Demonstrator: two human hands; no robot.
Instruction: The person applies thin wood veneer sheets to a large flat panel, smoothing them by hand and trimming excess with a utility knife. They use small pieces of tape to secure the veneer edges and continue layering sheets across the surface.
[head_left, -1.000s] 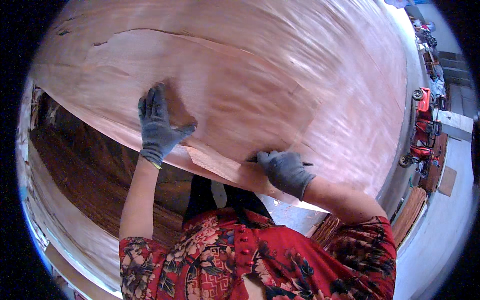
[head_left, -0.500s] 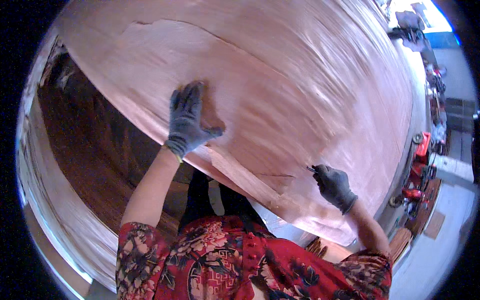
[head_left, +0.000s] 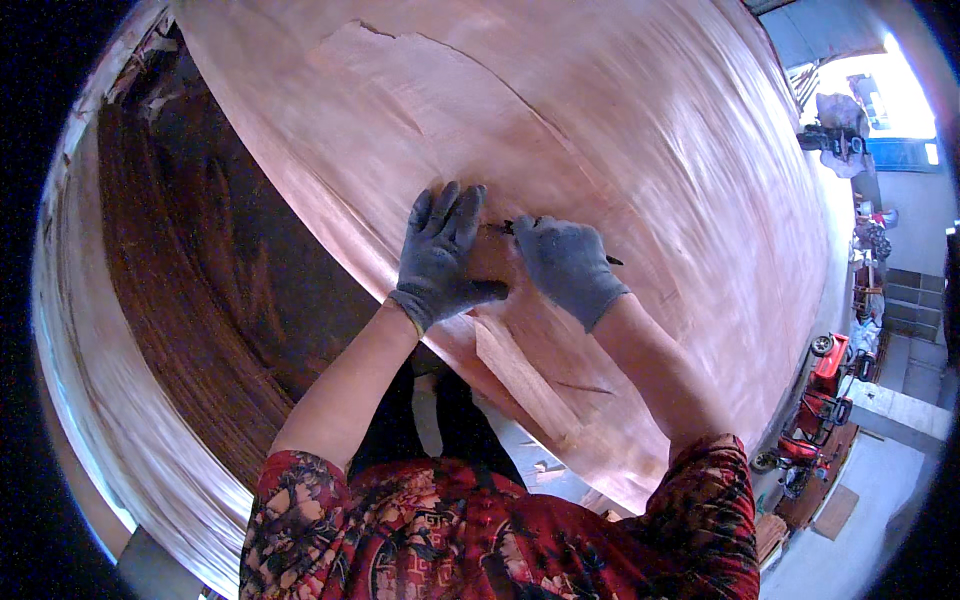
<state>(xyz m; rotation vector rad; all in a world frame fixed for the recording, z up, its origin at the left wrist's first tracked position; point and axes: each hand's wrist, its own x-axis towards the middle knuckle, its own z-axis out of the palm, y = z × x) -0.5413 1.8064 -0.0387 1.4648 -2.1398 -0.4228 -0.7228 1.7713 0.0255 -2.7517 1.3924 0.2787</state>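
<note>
While the left hand [head_left: 440, 255], in a grey-blue knitted glove, lies palm down, fingers straight and slightly spread, grasping nothing, the right hand [head_left: 572, 268], gloved alike, sits at its three o'clock, curled closed around a slim, dark, pointed hand tool [head_left: 508, 227]. The tip points to nine o'clock, near the left fingers. Under both hands, a broad, thin, pinkish-tan wood sheet [head_left: 640, 140] spreads toward twelve and two o'clock. From the left hand, a narrow, pale wood strip [head_left: 522, 370] lies at five o'clock; a red wheeled machine [head_left: 803, 450] stands at the right hand's four o'clock.
</note>
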